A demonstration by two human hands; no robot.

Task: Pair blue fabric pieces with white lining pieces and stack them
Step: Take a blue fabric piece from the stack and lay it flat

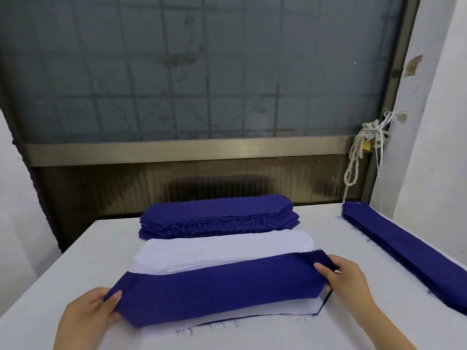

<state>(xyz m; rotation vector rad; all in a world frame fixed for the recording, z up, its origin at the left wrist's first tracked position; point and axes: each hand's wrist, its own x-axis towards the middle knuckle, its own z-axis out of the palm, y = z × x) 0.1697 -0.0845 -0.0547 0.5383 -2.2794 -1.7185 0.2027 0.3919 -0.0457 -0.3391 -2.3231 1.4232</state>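
The blue fabric piece (pixel 222 286) is held at the near middle of the white table (pixel 75 261). Its long axis runs left to right, with the right end a little farther away than the left. Both ends taper, and the left one points to the near left.

The left hand (pixel 96 311) pinches the left end, thumb on top and fingers curled beneath. The right hand (pixel 346 276) pinches the right end the same way.

Under the held piece, a white lining piece (pixel 298 308) lies flat on the same left-to-right axis. A dark blue edge shows along its near side.

Just beyond is the white lining stack (pixel 222 248), and the blue stack (pixel 217 214) lies farther still. Both lie left to right with frayed edges.

At the far right, well apart, a second blue stack (pixel 404 253) runs near to far. A knotted rope (pixel 353 160) hangs by the window frame (pixel 177 149).
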